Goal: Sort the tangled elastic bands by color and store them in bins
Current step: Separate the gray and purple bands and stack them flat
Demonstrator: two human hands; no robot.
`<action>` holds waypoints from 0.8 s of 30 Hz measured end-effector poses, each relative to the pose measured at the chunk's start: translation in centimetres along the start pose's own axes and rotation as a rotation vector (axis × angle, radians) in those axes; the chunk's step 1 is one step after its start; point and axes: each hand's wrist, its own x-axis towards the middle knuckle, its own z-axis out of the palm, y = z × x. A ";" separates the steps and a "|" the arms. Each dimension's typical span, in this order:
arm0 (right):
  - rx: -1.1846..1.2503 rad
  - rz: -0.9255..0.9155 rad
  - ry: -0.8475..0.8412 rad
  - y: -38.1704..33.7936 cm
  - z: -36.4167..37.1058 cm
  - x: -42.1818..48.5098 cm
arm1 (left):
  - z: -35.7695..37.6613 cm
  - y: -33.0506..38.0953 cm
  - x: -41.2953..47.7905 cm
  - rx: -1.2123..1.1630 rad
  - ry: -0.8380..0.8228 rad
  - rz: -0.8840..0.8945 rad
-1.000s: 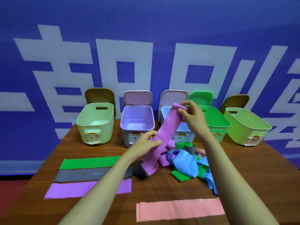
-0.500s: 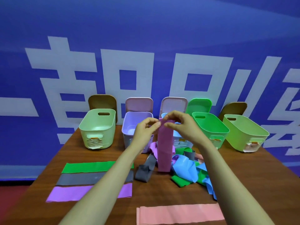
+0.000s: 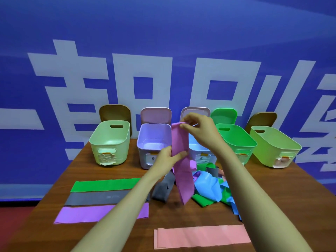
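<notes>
A purple elastic band [image 3: 181, 171] hangs upright over the table. My right hand [image 3: 198, 130] pinches its top end in front of the bins. Lower down, my left hand [image 3: 168, 158] pinches the band between thumb and fingers. Its bottom end dangles just above a tangled pile [image 3: 209, 184] of blue, green, grey and purple bands. Several open bins stand in a row at the back: a pale green bin [image 3: 109, 142], a lilac bin [image 3: 154, 144], a pale blue bin [image 3: 201, 155] partly hidden by the band, a bright green bin [image 3: 236, 140] and a yellow-green bin [image 3: 274, 146].
Flat on the wooden table [image 3: 272, 197] lie a green band [image 3: 103, 184], a grey band [image 3: 98, 198], a light purple band [image 3: 85, 214] and, near the front edge, a pink band [image 3: 200, 237]. Bin lids lean against the blue wall behind.
My left hand has slid from the band's top end down to its middle. My right hand has kept hold of the top, and the band now hangs a little slanted.
</notes>
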 end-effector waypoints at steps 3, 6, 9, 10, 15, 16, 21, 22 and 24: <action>0.002 0.031 0.108 0.2 -0.2 1.1 | -0.4 -1.8 -0.8 -0.006 -0.035 -0.096; 0.013 0.068 0.159 0.7 -0.2 1.6 | -1.7 -3.3 -1.4 0.025 -0.040 -0.147; 0.067 0.106 0.248 1.3 -0.2 1.7 | -3.3 -4.4 -2.2 0.099 -0.077 -0.196; 0.082 0.120 0.268 1.5 -0.3 1.7 | -4.0 -4.6 -2.5 0.135 -0.085 -0.212; 0.091 0.185 0.318 2.8 -0.2 1.4 | -7.5 -6.0 -4.2 0.218 -0.103 -0.259; 0.081 0.202 0.319 3.2 0.0 1.2 | -8.2 -6.4 -4.5 0.220 -0.086 -0.267; 0.130 0.290 0.313 5.4 1.7 -0.8 | -11.3 -7.3 -6.9 0.154 0.094 -0.327; 0.159 0.308 0.315 5.9 2.3 -1.5 | -11.9 -7.5 -7.4 0.148 0.155 -0.329; 0.199 0.353 0.310 6.9 3.6 -3.5 | -12.8 -7.8 -8.7 0.101 0.277 -0.330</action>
